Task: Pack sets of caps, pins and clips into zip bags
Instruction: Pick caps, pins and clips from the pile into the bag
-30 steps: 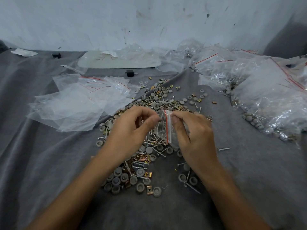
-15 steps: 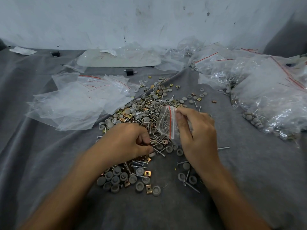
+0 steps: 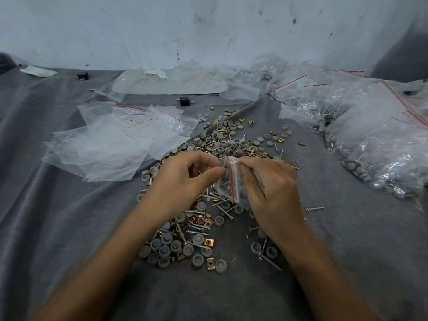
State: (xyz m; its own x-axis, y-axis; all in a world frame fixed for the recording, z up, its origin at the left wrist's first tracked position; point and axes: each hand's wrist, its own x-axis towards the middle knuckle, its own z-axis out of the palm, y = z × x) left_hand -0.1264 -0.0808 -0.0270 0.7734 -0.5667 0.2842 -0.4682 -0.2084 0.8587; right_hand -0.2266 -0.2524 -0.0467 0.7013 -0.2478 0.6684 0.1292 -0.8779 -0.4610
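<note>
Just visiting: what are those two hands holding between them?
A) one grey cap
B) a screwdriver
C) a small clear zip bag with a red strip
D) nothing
C: the left hand and the right hand both pinch the small clear zip bag by its red-striped mouth, above the pile of caps, pins and clips.
</note>
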